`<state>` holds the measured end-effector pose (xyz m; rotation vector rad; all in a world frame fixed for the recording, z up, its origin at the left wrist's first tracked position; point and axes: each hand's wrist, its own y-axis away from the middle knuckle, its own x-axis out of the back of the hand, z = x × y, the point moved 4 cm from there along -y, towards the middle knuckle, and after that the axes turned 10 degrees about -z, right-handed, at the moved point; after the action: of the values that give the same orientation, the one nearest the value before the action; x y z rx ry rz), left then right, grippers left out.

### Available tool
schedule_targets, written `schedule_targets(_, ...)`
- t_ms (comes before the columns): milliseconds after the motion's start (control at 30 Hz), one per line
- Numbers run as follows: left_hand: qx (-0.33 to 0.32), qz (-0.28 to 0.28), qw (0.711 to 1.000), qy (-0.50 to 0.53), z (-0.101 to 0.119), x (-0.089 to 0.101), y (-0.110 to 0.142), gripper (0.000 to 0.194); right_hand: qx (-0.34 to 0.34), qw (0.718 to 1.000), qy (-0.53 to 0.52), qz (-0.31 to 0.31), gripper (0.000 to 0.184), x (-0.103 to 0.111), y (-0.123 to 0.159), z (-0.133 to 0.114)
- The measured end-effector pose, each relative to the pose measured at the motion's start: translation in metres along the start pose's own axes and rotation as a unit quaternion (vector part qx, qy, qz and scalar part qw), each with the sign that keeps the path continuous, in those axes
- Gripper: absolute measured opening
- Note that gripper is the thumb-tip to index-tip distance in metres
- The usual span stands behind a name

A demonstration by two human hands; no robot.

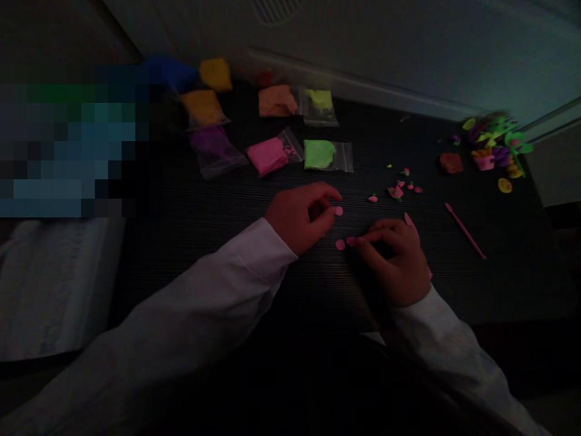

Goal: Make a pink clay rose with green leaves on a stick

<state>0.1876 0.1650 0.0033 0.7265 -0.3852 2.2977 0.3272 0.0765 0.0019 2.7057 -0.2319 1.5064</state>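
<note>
My left hand [299, 219] hovers over the dark table with its fingers curved; thumb and index fingertips are a little apart. A small flat pink clay disc [339, 211] lies right by those fingertips. My right hand [398, 261] has its thumb and fingers pinched on the edge of another pink clay disc [351, 241]. Beside that, to the left, a third disc [340, 244] lies flat. Partly hidden behind my right hand is a long pink strip [411, 225], likely clay. Beyond the hands sit several small pink-and-green clay pieces [396, 192].
A pink modelling tool [465, 231] lies at the right. Bags of clay, including pink [269, 156], green [319, 154] and orange [203, 106], stand at the back. A brown lump [451, 162] lies near colourful clay figures [499, 145]. Printed paper [54, 284] is at the left.
</note>
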Motion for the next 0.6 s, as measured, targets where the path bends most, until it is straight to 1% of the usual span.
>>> schedule_targets(167, -0.016, -0.019, 1.000, -0.012, 0.0001, -0.0023, -0.0017, 0.021, -0.027, 1.000, 0.002, 0.015, 0.013, -0.0048, 0.0058, -0.0032)
schedule_targets(333, -0.023, -0.026, 0.999, -0.030, 0.0018, -0.0033, -0.0025, 0.019, -0.024, 1.000, 0.011, 0.007, 0.015, -0.0062, 0.0040, -0.0025)
schedule_targets(600, -0.041, -0.034, 0.998, -0.042, 0.0016, -0.0042, -0.0026, 0.018, -0.028, 0.999, 0.015, 0.012, 0.016, -0.0067, 0.0030, -0.0029)
